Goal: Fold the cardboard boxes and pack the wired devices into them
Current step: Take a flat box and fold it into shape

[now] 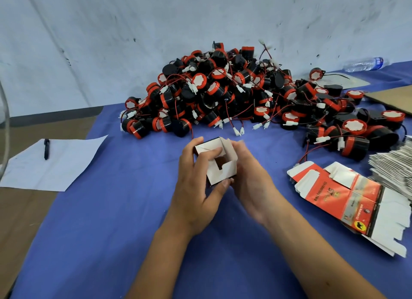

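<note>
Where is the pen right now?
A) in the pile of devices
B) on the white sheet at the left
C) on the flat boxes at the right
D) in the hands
B: the pen lies on the white sheet, left of both hands.

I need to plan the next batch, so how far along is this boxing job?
Early, by the look of it. Done: no packed box is visible anywhere. In hand: the left hand and right hand grip one small cardboard box, flaps still open and only partly folded. Left: the large pile of red-and-black wired devices sits unpacked on the blue cloth, and the flat box blanks lie unfolded to the right.
</note>
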`<state>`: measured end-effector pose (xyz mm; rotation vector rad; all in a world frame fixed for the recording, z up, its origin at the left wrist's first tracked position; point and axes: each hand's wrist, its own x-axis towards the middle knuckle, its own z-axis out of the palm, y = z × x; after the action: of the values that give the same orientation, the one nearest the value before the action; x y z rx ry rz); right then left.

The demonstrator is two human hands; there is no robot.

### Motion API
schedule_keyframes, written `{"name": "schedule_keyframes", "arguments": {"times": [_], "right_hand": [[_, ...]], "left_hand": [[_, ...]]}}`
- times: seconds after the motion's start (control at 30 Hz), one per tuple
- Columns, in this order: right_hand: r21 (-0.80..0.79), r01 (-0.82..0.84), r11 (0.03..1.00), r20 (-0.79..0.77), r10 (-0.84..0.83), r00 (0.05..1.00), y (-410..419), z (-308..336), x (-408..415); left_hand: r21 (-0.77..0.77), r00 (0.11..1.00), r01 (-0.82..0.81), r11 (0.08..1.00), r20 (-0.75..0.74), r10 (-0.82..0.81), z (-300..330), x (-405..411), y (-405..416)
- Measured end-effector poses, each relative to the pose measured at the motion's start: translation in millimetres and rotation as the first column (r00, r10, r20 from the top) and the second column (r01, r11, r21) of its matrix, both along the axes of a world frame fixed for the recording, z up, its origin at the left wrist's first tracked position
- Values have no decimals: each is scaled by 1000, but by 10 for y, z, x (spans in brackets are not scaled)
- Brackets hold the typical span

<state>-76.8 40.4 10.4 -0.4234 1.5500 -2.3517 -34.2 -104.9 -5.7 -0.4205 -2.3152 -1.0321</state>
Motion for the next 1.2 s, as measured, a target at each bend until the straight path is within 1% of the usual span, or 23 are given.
{"name": "schedule_keyframes", "arguments": {"times": [0.07,0.1,0.17,0.27,0.33,0.4,0.53,0.6,0.67,0.73,0.8,0.87,0.93,1.03,1.2], "right_hand": [[61,46,997,-50,-43,998,29,-38,-33],[82,55,995,-62,-50,997,29,-63,-38],[95,39,995,-64,-33,997,6,-86,-20],[1,-70,998,-32,70,997,-62,-92,30],[-26,-82,996,-3,82,997,-83,-81,58],[-35,-52,998,16,52,999,-78,-77,63],[-42,-35,999,33,37,999,-34,-58,50],[-28,-25,999,22,25,999,-10,-65,25],[-15,-12,1000,1,12,1000,-1,-73,18],[14,-30,999,-39,30,999,-3,-79,27],[67,-70,995,-83,76,994,-8,-82,39],[103,-93,990,-122,105,987,-8,-83,39],[124,-54,991,-151,72,986,-18,-86,38],[148,5,989,-148,17,989,-44,-97,45],[128,19,992,-118,-4,993,-45,-94,31]], "left_hand": [[-8,1000,28,1000,-3,-28,-2,0,15],[16,999,35,999,-1,-35,-5,1,23],[114,1000,18,993,-2,-18,-7,5,52],[238,998,-51,970,-28,60,-11,-5,131],[288,999,-41,957,-16,47,-7,-11,173],[267,1000,-9,964,13,6,16,4,193],[169,993,98,981,55,-109,29,69,170],[182,986,99,978,114,-121,19,71,116],[164,988,43,985,137,-66,2,45,51],[97,998,-11,995,68,4,-21,8,10],[118,999,-33,993,8,32,-32,-17,-18],[135,997,-77,988,-13,79,-39,-25,-45],[102,992,-115,988,-31,119,-53,-24,-56],[58,989,-139,989,-47,142,-70,-30,-24],[18,984,-165,986,-63,166,-65,-28,24]]}}
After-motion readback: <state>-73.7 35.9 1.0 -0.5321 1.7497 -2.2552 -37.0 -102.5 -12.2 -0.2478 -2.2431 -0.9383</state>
